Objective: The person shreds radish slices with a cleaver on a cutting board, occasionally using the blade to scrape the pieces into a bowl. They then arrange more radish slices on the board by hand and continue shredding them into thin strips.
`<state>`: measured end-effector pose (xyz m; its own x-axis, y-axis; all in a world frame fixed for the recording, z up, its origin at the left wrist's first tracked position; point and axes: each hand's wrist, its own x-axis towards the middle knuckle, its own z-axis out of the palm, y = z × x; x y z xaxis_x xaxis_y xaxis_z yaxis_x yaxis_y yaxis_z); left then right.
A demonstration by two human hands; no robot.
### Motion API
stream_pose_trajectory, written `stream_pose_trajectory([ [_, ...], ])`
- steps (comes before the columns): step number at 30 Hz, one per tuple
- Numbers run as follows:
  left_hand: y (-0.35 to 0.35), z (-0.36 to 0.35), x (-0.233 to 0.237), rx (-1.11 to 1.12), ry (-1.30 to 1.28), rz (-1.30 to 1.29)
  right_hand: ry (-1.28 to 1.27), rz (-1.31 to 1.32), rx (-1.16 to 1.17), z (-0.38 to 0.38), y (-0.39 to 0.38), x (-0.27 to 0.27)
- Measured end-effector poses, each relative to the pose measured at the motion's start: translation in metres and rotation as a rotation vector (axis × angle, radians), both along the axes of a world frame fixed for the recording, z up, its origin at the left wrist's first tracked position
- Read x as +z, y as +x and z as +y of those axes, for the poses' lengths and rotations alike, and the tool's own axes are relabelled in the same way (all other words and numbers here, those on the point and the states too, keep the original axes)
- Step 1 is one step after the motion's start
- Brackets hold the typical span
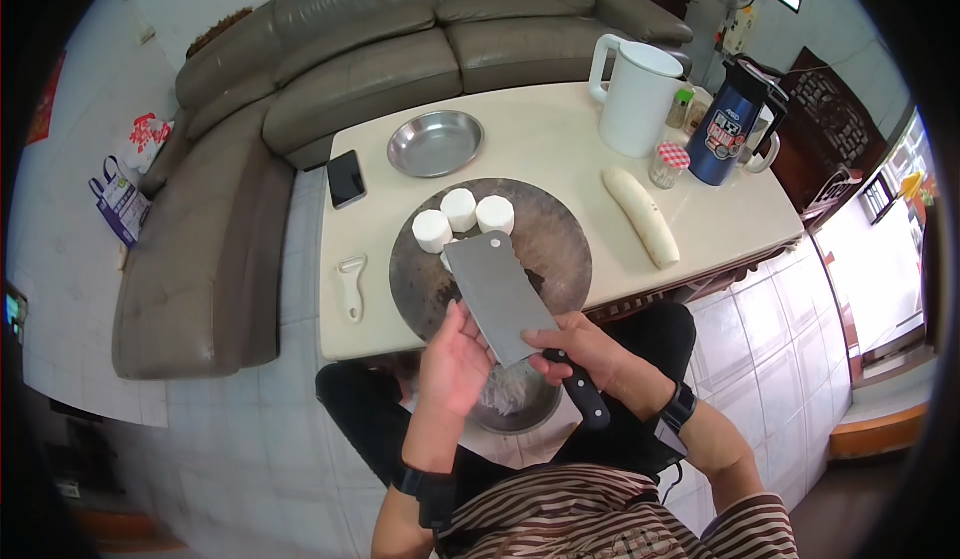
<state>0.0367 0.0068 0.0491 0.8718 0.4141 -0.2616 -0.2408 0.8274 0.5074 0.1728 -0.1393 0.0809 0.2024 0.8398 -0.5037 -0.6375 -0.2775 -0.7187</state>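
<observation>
My right hand (590, 357) grips a cleaver (505, 299) at the base of its blade and black handle, holding it tilted over the near edge of a round chopping board (555, 249). My left hand (458, 361) is palm up with fingers loosely apart beside the blade's left edge; some fingertips are partly hidden by the blade. On the board's far side stand short peeled white radish pieces (459, 210). Another white bit peeks out by the blade's corner, mostly covered. To the right lies a long whole white radish (640, 217).
A steel dish (436, 159), phone (346, 180) and white peeler (350, 287) lie at the table's left. A white jug (640, 99), blue thermos (725, 134) and lidded jar (668, 165) stand at back right. Between my knees sits a metal basin (517, 399).
</observation>
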Motion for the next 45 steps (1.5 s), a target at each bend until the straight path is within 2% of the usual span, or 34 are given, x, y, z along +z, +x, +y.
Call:
stream_pose_trajectory([
  [5,-0.007,0.003,-0.011,-0.057,-0.022,0.07,0.024,-0.201,0.015,-0.006,-0.001,-0.007],
  [10,-0.008,0.0,-0.006,-0.069,-0.042,0.133,0.025,-0.351,-0.112,-0.01,0.006,-0.004],
  [13,-0.005,-0.001,0.0,-0.079,0.042,0.114,0.012,-0.409,-0.182,-0.015,0.017,-0.006],
  [15,0.001,-0.002,0.003,0.008,0.381,0.264,-0.018,-0.398,-0.269,-0.022,0.025,-0.003],
  [16,0.004,-0.001,0.003,0.001,0.382,0.265,-0.02,-0.396,-0.275,-0.027,0.03,-0.004],
  [18,0.011,-0.001,0.001,-0.008,0.867,0.352,0.016,-0.305,-0.358,-0.039,0.039,-0.008],
  [20,0.02,-0.002,0.003,-0.009,0.965,0.37,0.024,-0.262,-0.384,-0.054,0.051,-0.01],
  [22,0.028,0.004,-0.009,0.017,1.46,0.338,0.092,-0.086,-0.393,-0.072,0.065,-0.019],
  [23,0.032,0.005,-0.012,0.003,1.599,0.344,0.118,-0.045,-0.397,-0.08,0.071,-0.027],
  [24,0.033,0.005,-0.016,-0.01,1.599,0.341,0.115,-0.039,-0.407,-0.087,0.075,-0.034],
  [26,0.034,0.005,-0.022,-0.039,2.059,0.379,0.197,0.038,-0.404,-0.098,0.081,-0.045],
  [31,0.029,-0.011,-0.012,-0.13,2.116,0.432,0.293,0.041,-0.371,-0.1,0.087,-0.051],
  [40,0.005,-0.033,-0.019,-0.102,2.126,0.417,0.342,0.049,-0.411,-0.1,0.086,-0.05],
  [45,-0.002,-0.038,-0.033,0.148,2.191,0.316,0.314,0.015,-0.399,-0.099,0.085,-0.049],
])
